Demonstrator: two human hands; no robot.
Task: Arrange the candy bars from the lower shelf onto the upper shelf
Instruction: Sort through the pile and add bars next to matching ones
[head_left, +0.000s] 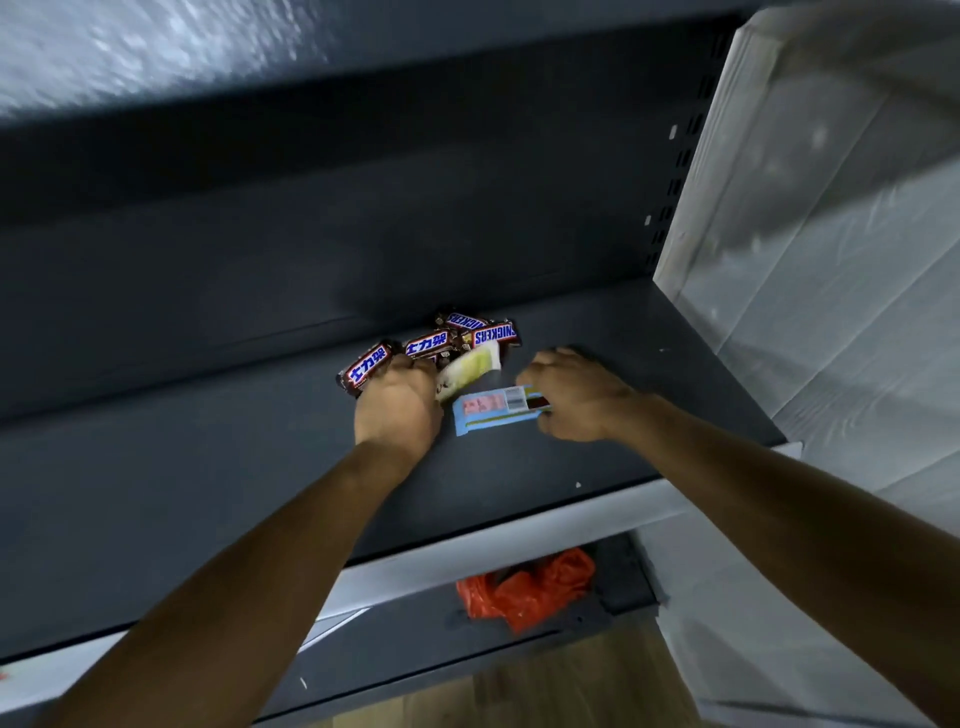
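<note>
1. We are pinching the end of the blue bar (493, 410) with our right hand (576, 395), seemingly squaring it on the upper shelf (208, 467).
2. Our left hand (397, 402) is touching the Snickers bars (426, 345) at its 12 o'clock, likely bunching them; its fingers are hidden, so we cannot tell its grip.

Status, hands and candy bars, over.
Left hand on a Snickers bar, grip unclear. Right hand pinches blue bar. Both on upper shelf. Red bag on lower shelf, not blocking.
</note>
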